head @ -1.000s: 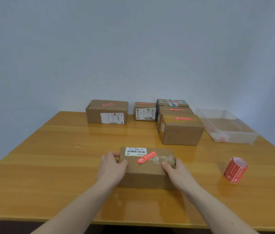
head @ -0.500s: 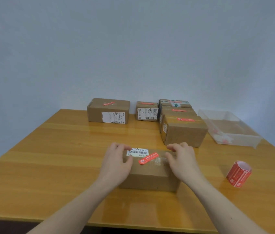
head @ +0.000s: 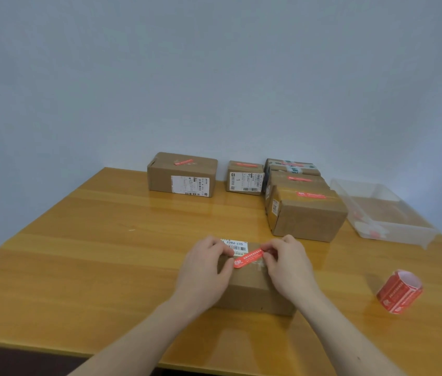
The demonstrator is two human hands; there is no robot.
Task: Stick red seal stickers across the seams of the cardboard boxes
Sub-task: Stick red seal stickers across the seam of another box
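Note:
A small cardboard box [head: 249,289] lies in front of me on the wooden table [head: 105,267], with a white barcode label [head: 237,245] on its far top edge. A red seal sticker [head: 248,258] lies slanted across the taped seam on top. My left hand [head: 203,270] grips the box's left end, with bent fingers over the top and the thumb by the sticker's lower left end. My right hand [head: 287,264] pinches the sticker's upper right end between fingertips and thumb.
A roll of red seal stickers [head: 398,291] lies on its side to the right. Several cardboard boxes with red stickers stand at the back: a wide box [head: 181,175], a small box [head: 244,177] and a close group [head: 306,213]. A clear plastic tray [head: 385,213] sits at the far right.
Both hands left the box's sides and came up onto its top, closing in on the two ends of the red sticker. The box stayed in place.

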